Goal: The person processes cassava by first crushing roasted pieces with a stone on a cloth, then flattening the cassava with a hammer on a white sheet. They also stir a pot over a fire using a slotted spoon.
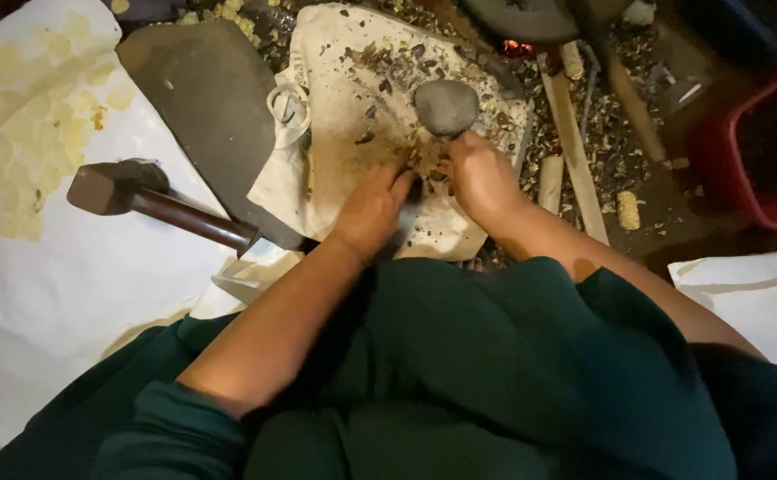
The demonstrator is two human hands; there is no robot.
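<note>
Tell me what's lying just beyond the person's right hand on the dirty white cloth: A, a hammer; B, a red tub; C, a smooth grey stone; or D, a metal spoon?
C: a smooth grey stone sits on the cloth right past the right hand, while the hammer lies off to the left.

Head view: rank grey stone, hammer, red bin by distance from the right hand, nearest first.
From the right hand:
1. Grey stone, just above the hand on the stained cloth.
2. Red bin, off at the right edge.
3. Hammer, far left on the white sheet, past the left hand.
</note>
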